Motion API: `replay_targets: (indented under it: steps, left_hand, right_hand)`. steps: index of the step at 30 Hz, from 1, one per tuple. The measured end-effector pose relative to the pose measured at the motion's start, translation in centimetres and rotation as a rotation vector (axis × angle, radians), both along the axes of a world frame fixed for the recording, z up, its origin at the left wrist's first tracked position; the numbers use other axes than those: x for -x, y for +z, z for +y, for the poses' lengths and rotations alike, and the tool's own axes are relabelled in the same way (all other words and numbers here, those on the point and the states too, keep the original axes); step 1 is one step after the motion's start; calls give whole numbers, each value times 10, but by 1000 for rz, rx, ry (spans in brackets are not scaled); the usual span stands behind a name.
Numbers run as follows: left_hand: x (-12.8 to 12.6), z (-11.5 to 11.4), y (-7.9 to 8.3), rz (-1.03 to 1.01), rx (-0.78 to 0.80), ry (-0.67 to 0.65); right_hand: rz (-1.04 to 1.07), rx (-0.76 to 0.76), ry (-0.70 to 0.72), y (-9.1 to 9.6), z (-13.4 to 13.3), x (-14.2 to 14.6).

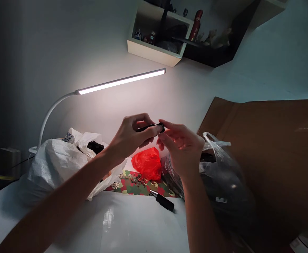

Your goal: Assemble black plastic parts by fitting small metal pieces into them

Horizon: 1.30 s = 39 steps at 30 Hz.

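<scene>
Up in front of the wall, below the lamp, my left hand (133, 135) grips a small black strip-like piece (161, 128), its kind unclear. My right hand (180, 144) has thumb and fingertips closed on the right end of this piece, where it looks thicker or looped. Much of it is hidden by my fingers. Beneath my hands lies a red plastic bag (147, 163), on a camouflage-patterned sheet (130, 189). Small metal pieces (138, 179) are scattered on that sheet. A short tool with a black handle and a metal tip (165, 202) rests at its front edge.
At the left stands a stuffed white plastic bag (56, 161) with dark things inside. A clear bag (228, 186) with dark contents is at the right, before a large cardboard sheet (270, 151). A lit lamp (122, 81) and a wall shelf (154, 54) are above the white table (127, 225).
</scene>
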State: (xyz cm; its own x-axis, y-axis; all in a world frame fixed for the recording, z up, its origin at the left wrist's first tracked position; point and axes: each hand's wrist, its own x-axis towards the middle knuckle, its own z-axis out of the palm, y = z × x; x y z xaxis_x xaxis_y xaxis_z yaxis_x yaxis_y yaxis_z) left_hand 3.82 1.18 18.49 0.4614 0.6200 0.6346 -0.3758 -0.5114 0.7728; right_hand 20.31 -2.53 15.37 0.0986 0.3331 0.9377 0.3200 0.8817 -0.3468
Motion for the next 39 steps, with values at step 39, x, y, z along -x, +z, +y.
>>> replay_targets:
  steps: [39]
  left_hand:
    - [17,8,7,326,-144,-105]
  right_hand:
    - [-108,503,403,7,-3,-20]
